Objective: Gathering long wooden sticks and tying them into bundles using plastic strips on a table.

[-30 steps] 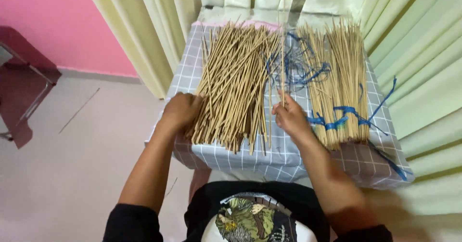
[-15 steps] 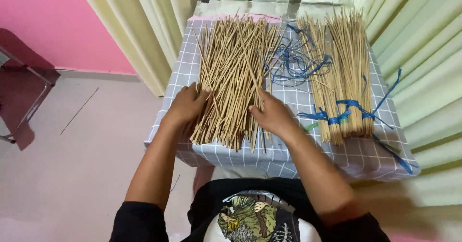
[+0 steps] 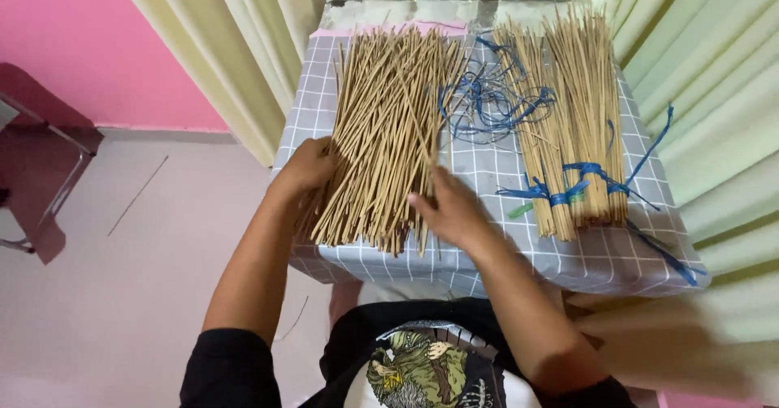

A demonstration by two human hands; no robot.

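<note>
Pressing in from both sides, the left hand and right hand are flanking the near end of a loose pile of thin tan sticks lying on the left half of the desk. Left fingers are curling against the pile's left edge, not wrapped round it; right fingers are lying spread and flat against its right edge, gripping nothing. Sticks are looking straight, stiff, light and dry, like bamboo skewers, lying roughly parallel with a few crossing on top; likely to roll and splay, and a single one would probably snap easily. Best hold is judged to be round the whole bunch near the near ends, squeezing from both sides. Desk is wearing a grey checked cloth. Tangled blue string is lying just right of the pile; two tied stick bundles, bound with blue ribbon, are sitting further right.
</note>
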